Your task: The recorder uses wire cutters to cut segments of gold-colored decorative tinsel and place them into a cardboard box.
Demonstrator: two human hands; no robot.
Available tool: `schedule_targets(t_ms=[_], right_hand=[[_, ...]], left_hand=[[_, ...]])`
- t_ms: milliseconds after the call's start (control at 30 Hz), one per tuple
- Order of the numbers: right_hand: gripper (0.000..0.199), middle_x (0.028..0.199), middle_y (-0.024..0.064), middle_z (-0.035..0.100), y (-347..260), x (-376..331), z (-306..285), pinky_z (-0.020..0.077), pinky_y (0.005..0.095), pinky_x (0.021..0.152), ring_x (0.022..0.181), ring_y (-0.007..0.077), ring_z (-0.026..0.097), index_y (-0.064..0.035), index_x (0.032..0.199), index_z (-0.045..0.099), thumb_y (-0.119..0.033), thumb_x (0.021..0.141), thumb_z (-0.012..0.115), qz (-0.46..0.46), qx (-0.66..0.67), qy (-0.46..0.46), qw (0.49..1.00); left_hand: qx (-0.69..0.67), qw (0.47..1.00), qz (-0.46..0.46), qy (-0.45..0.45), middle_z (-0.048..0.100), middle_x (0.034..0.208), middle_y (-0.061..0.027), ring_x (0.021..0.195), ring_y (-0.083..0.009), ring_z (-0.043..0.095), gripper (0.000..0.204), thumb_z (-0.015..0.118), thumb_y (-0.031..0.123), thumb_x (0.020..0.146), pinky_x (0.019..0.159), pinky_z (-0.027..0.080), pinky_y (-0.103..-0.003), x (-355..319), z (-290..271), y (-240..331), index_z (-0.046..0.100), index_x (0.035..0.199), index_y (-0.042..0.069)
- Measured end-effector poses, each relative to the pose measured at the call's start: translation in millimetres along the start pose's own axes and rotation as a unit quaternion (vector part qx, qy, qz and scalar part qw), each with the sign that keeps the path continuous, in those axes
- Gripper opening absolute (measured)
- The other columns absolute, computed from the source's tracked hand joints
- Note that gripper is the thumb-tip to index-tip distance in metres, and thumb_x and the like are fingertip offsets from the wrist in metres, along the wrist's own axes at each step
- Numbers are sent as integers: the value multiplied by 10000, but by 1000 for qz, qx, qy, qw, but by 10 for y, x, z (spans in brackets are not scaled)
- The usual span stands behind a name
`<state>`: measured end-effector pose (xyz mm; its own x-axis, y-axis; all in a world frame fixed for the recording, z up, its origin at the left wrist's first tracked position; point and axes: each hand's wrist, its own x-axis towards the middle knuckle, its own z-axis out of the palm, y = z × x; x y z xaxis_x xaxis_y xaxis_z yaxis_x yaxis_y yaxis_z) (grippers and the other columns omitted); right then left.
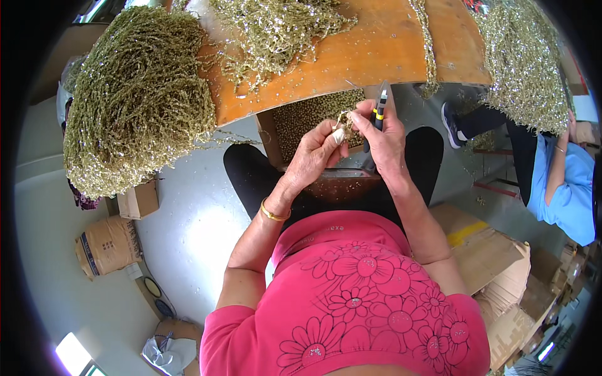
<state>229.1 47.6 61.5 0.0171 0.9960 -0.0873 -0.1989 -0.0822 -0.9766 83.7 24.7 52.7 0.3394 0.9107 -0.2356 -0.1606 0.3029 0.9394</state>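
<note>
Above my lap, my left hand pinches a short end of gold glittery strand, with a whitish tip at the thumb. My right hand is closed too, its thumb and forefinger meeting the same strand. Tucked in that palm are small cutting pliers with black and yellow handles, their metal jaws pointing away from me. Beneath both hands, an open box holds many small gold pieces. My fingers partly cover the strand, so its exact shape is hidden.
An orange tabletop carries a loose heap of gold strands. Thick bundles hang at the left and right. Another person in a blue top sits at right. Cardboard lies beside me; a brown carton stands left.
</note>
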Motion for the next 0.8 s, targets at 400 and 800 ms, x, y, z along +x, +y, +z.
schedule_targets(t_ms=[400, 800], right_hand=[[263, 832, 23, 574, -17, -242, -267, 427, 255, 671, 736, 100, 534, -40, 994, 553, -235, 821, 583, 22, -259, -115, 959], [295, 925, 121, 480, -146, -225, -223, 394, 382, 739, 868, 286, 505, -29, 1010, 498, -133, 754, 602, -201, -542, -110, 809]], left_hand=[[33, 998, -5, 50, 429, 603, 39, 535, -35, 357, 212, 433, 208, 920, 461, 300, -177, -60, -67, 86, 545, 981, 39], [245, 961, 52, 117, 472, 576, -29, 519, -90, 435, 161, 449, 142, 897, 487, 378, -246, -69, -66, -22, 502, 984, 18]])
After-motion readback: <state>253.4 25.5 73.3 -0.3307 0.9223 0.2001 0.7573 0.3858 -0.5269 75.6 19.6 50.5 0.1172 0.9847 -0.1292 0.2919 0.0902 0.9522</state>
